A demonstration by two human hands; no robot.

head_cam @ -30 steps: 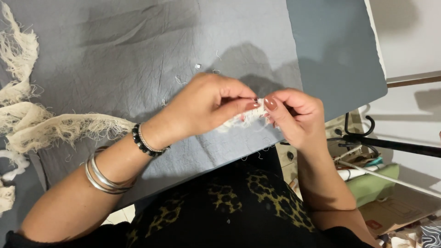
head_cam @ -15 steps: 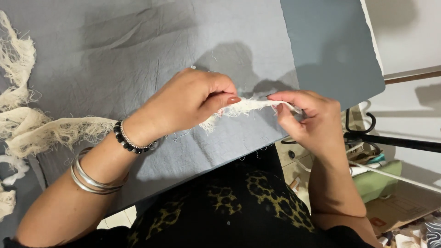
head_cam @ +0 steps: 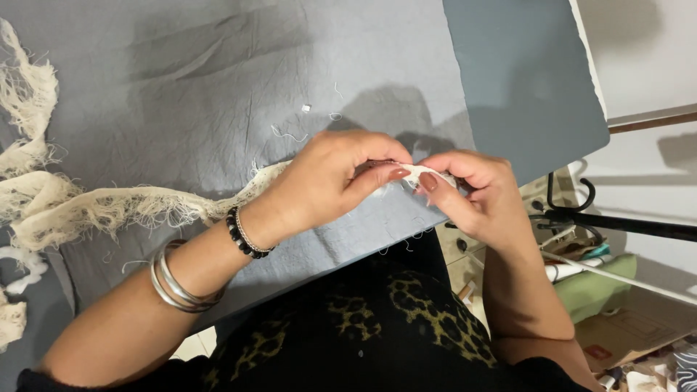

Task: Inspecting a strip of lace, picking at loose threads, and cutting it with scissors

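down over the near edge of the tabletop (head_cam: 523, 87), both hands pinch one end of a frayed cream fabric strip (head_cam: 109, 207). the left hand (head_cam: 330, 181) is closed on it, thumb and fingers pressed together, and the right hand (head_cam: 472, 192) grips the same bit just beside it, fingertips nearly touching. the strip trails left across the wrinkled grey cloth (head_cam: 218, 80). loose threads (head_cam: 290, 134) lie near the hands.

Two hands (head_cam: 406, 181), one frayed strip (head_cam: 109, 207), one grey cloth (head_cam: 218, 80), three bracelets (head_cam: 185, 279)
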